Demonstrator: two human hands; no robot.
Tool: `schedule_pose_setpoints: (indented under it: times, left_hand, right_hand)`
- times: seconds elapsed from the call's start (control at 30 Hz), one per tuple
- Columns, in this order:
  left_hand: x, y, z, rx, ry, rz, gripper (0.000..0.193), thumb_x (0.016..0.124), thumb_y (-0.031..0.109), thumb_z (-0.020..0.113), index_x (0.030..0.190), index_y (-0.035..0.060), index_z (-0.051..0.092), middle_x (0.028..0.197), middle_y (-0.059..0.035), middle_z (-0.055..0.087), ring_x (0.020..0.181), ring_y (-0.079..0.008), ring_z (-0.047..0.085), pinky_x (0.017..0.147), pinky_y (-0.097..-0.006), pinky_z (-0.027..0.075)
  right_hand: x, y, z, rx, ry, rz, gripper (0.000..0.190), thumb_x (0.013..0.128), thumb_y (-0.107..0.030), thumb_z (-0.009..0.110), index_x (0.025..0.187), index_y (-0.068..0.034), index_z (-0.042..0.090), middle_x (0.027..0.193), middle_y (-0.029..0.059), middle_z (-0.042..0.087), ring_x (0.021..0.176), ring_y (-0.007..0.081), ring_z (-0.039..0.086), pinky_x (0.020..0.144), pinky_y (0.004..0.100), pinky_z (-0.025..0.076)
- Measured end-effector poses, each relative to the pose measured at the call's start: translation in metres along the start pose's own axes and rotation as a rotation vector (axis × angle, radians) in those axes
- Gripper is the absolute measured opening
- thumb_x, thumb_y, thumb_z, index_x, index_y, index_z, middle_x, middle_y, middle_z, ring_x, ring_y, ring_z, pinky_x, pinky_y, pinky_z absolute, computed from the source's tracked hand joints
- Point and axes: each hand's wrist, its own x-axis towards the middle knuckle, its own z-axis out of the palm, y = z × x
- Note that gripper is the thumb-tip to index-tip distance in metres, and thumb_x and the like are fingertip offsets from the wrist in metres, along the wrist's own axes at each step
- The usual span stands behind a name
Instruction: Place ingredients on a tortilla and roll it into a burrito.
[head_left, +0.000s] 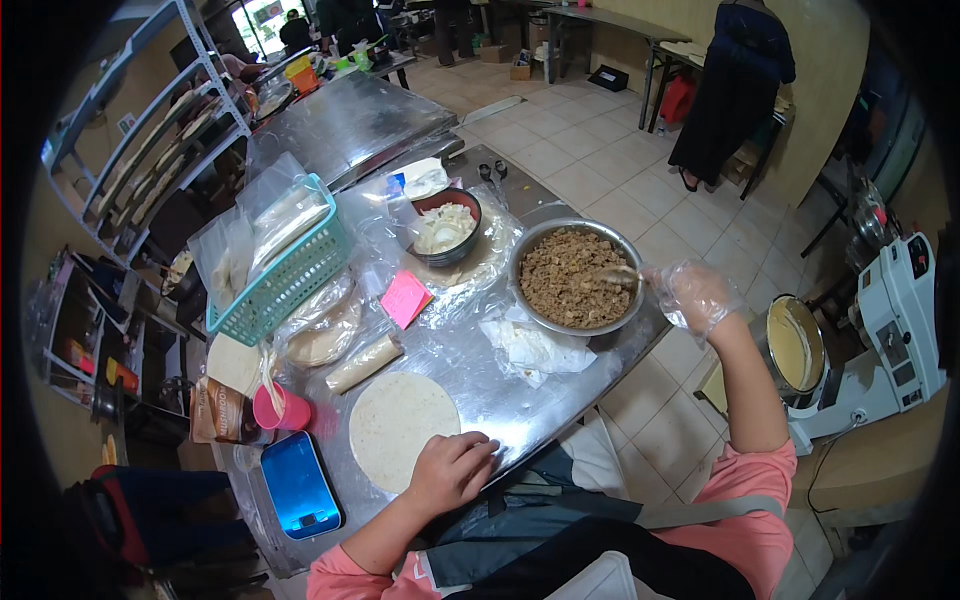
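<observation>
My right hand (691, 296), in a clear plastic glove, grips the handle of a spoon (621, 275). The spoon's bowl rests in crumbly brown cooked filling, which looks like minced meat (570, 289), inside a steel mixing bowl (525, 311). My bare left hand (454, 466) lies at the table's near edge, fingers loosely bent and holding nothing, over the rim of a flat round tortilla (401, 424). Beyond the tortilla lies a rolled, wrapped flatbread (365, 363). Crumpled white paper (536, 346) sits against the steel bowl.
On the steel table (480, 405) stand a teal basket (281, 281) of bagged flatbreads, a dark bowl (450, 255) of sliced white food, pink sticky notes (406, 298), a pink cup (281, 409) and a blue scale (300, 484). A stand mixer (885, 337) is at right; a person (739, 90) stands farther off.
</observation>
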Motion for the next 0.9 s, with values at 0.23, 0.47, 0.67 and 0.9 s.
schedule_pose_setpoints:
  times: [0.23,0.47,0.67,0.9]
  left_hand:
    - [-0.036,0.0,0.01,0.014,0.112,-0.118,0.021,0.069,0.008,0.065,0.09,0.0088,0.063,0.087,-0.0036,0.06,0.072,-0.0186,0.057,0.059,-0.0298,0.039]
    - [-0.052,0.001,0.015,0.039,0.198,-0.182,0.021,0.068,0.008,0.066,0.088,0.009,0.063,0.087,-0.0041,0.059,0.076,-0.0207,0.056,0.066,-0.0319,0.039]
    - [-0.063,0.003,0.015,0.061,0.212,-0.218,0.023,0.067,0.008,0.066,0.09,0.0106,0.062,0.091,-0.0041,0.059,0.083,-0.022,0.055,0.071,-0.0339,0.038]
    - [-0.082,-0.005,-0.004,0.201,0.112,-0.379,0.035,0.068,0.015,0.068,0.101,0.0098,0.059,0.101,-0.0054,0.057,0.094,-0.025,0.052,0.08,-0.0376,0.035]
  right_hand:
    - [-0.01,-0.017,0.012,-0.158,-0.01,-0.012,0.025,0.086,-0.019,0.043,0.107,-0.017,0.055,0.077,0.0147,0.06,0.073,0.0307,0.061,0.063,0.0417,0.05]
    - [-0.01,-0.041,0.004,-0.014,-0.046,0.001,0.02,0.083,-0.019,0.046,0.096,-0.014,0.061,0.086,0.0133,0.063,0.078,0.0305,0.062,0.067,0.0415,0.049]
    - [0.017,-0.038,0.034,0.128,-0.013,-0.043,0.033,0.077,-0.024,0.05,0.108,-0.025,0.059,0.089,0.0073,0.064,0.079,0.0252,0.062,0.067,0.0375,0.05]
    - [0.047,-0.032,0.033,0.372,-0.127,-0.061,0.029,0.074,-0.022,0.053,0.099,-0.017,0.067,0.091,0.0102,0.065,0.081,0.0241,0.062,0.073,0.0341,0.047]
